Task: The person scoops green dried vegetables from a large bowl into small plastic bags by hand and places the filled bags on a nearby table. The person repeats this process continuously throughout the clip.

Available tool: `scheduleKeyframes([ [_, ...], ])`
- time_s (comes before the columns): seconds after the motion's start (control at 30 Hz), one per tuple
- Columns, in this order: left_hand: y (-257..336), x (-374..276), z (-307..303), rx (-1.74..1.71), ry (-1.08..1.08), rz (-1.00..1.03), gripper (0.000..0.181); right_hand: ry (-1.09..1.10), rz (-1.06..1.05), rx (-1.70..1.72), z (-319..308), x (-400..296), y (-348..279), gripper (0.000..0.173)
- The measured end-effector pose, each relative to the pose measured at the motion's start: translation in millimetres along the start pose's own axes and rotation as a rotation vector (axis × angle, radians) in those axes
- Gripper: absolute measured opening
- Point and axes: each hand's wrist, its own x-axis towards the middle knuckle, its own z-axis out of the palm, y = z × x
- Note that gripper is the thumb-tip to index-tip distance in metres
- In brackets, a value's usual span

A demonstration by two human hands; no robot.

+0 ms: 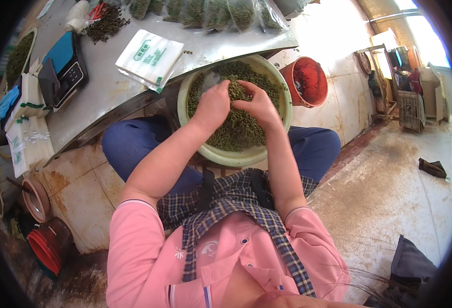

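Note:
A pale green plastic basin (pixel 206 151) full of green peppercorns (pixel 237 133) sits before me between my knees. Over its middle, my left hand (pixel 215 102) is closed with its fingertips against a clump of green peppercorns (pixel 238 91). Clear plastic film (pixel 211 80), seemingly part of a bag, shows beside that hand. My right hand (pixel 259 103) curves round the other side of the same clump, thumb below and fingers above. How much of the clump lies inside the film is hidden by my hands.
The metal table (pixel 106 96) overhangs the basin's far left side. It bears printed plastic bags (pixel 149 57), a digital scale (pixel 66 69), dark peppercorns (pixel 104 27) and filled clear bags (pixel 210 15). A red bucket (pixel 308 82) stands right of the basin; stacked bags (pixel 29 134) sit at left.

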Motion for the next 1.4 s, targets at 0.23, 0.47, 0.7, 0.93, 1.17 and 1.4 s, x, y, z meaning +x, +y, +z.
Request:
scheduleKeyframes([
  [0.23, 15.0, -6.3, 0.5, -0.040, -0.046, 0.110, 0.039, -0.016, 0.215, 0.401, 3.2, 5.3, 35.3, 0.041],
  [0.47, 11.7, -7.5, 0.1, 0.060, -0.056, 0.083, 0.045, -0.105, 0.222, 0.582, -1.8, 0.8, 7.6, 0.038],
  [0.7, 28.5, -16.9, 4.0, 0.069, -0.166, 0.230, 0.044, 0.279, 0.073, -0.304, 10.1, -1.2, 13.2, 0.041],
  [0.93, 6.3, 1.6, -4.0, -0.216, -0.037, -0.192, 0.036, -0.109, -0.052, 0.284, -9.3, -16.6, -12.9, 0.056],
  [1.17, 29.2, -10.6, 1.2, -0.213, -0.089, 0.239, 0.036, 0.312, -0.083, -0.311, 4.8, 3.0, 23.1, 0.037],
  [1.4, 21.5, 11.3, -36.4, -0.349, -0.156, -0.118, 0.042, 0.080, 0.012, 0.177, -14.2, -13.2, -23.8, 0.033],
])
